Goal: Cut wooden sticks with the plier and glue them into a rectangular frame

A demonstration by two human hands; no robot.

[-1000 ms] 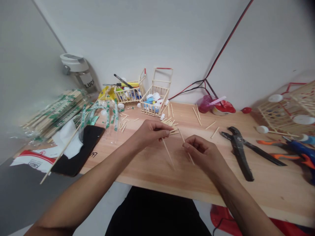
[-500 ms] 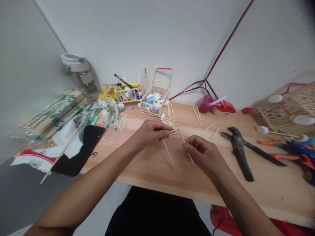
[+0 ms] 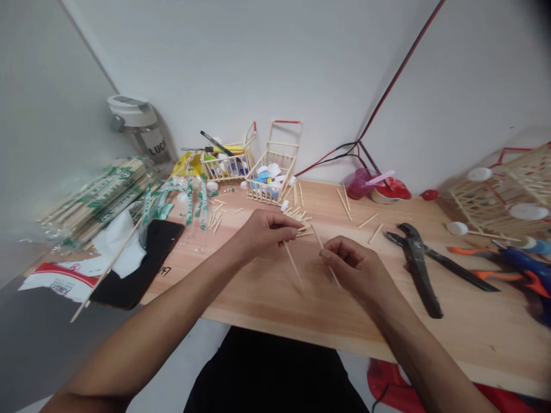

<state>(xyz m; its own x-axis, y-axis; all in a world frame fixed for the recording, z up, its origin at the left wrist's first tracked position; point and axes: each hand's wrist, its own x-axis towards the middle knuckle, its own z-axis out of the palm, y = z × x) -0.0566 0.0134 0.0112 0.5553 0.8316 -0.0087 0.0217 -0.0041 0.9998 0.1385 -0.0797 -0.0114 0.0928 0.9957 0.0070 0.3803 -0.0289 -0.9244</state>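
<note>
In the head view, a stick (image 3: 293, 267) is pinched by the narrowly closed fingers of the left hand (image 3: 269, 232), and a second stick (image 3: 329, 265) by those of the right hand (image 3: 355, 267). Pliers (image 3: 415, 267) are seen right of that hand, a bottle (image 3: 152, 148) labelled "LUCK" beyond the left hand, and the table (image 3: 275, 304) edge below both.

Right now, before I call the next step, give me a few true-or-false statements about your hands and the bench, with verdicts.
The left hand pinches a thin wooden stick. True.
The right hand is empty. False: it holds a second wooden stick.
Dark pliers lie on the wooden bench to the right of the hands. True.
A water bottle stands beside the pliers. False: the water bottle stands at the far left by the wall.
A stick-built crate holds bottle caps. True.
</note>
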